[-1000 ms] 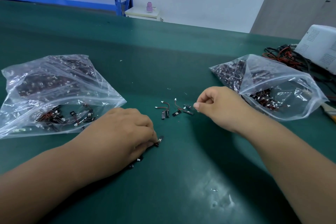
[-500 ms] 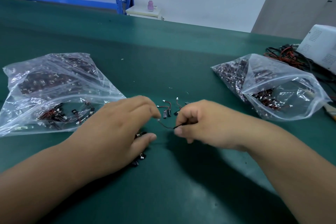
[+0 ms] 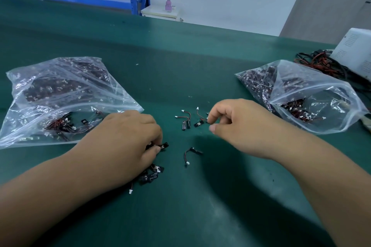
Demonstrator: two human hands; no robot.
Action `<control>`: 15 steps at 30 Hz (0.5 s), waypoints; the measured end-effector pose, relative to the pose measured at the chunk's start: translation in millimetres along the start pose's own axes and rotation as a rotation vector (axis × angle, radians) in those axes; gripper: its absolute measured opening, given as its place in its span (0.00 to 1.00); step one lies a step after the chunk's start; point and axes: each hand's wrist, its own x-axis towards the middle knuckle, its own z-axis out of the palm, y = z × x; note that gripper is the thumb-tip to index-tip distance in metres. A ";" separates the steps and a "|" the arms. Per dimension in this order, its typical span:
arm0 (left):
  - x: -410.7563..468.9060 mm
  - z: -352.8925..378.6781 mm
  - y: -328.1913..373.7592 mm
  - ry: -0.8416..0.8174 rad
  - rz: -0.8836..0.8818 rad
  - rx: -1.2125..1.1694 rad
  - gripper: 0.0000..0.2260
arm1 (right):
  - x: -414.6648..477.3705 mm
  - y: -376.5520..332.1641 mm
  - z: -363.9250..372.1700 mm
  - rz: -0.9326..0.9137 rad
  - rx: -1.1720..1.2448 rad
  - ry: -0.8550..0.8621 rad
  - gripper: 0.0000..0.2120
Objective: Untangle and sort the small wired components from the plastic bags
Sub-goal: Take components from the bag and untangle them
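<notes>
Green bench mat [image 3: 180, 66] carries the small black red-wired components [image 3: 185, 124], left of the right-hand clear plastic bag [image 3: 313, 94]. Left hand [image 3: 124, 138] pinches one; right hand [image 3: 241, 124] fingertips nearly meet, grip unclear. Hooked leads could re-tangle neighbours.

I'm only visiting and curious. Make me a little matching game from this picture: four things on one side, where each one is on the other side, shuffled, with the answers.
Things:
1 pink bottle
2 white box
3 left hand
4 lone wired component

Places:
A alone on the bare green table
B far right, beside tangled cables
C on the white cabinet beyond the table
D fingers curled on a small pile of black components

Pairs: 1-C, 2-B, 3-D, 4-A
</notes>
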 end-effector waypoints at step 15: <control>1.1 0.4 9.9 0.145 0.085 -0.127 0.05 | -1.3 -0.4 15.8 0.092 -0.284 0.023 0.05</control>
